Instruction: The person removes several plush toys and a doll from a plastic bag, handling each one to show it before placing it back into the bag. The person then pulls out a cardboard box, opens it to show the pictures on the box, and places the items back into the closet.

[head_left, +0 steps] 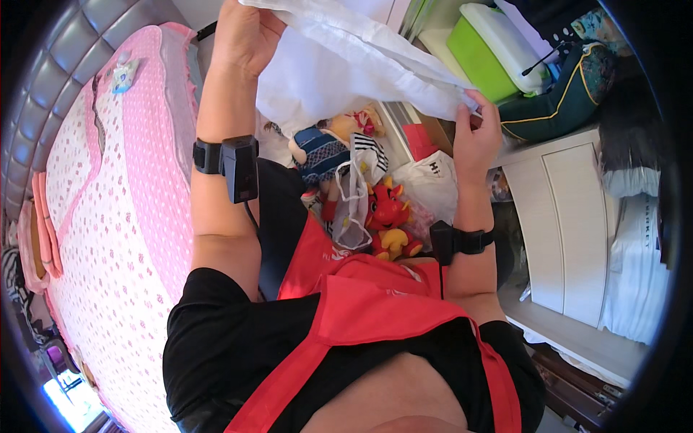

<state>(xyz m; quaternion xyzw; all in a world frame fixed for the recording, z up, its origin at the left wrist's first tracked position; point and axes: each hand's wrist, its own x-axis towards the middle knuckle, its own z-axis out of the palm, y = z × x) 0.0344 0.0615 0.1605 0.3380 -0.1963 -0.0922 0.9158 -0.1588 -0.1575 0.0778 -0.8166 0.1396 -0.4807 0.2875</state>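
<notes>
A large, thin white bag-like piece [310, 79] is stretched out in front of me, its upper edge folded and creased. My left hand [249, 40] is closed on its upper left part, raised high; the fingertips are partly hidden behind it. At its right corner my right hand [478, 133] pinches the edge between thumb and fingers. Whether it is plastic or cloth I cannot tell. Below it lie a red and yellow plush dragon [390, 209], a doll in blue patterned clothing [321, 155] and a clear plastic bag [351, 209].
On the left stands a bed with a pink and white cover [137, 187]. To the right are a white cabinet [556, 224], a green storage box with a white lid [480, 54] and a dark green cushion [563, 97]. A white printed bag [429, 184] lies beside the dragon.
</notes>
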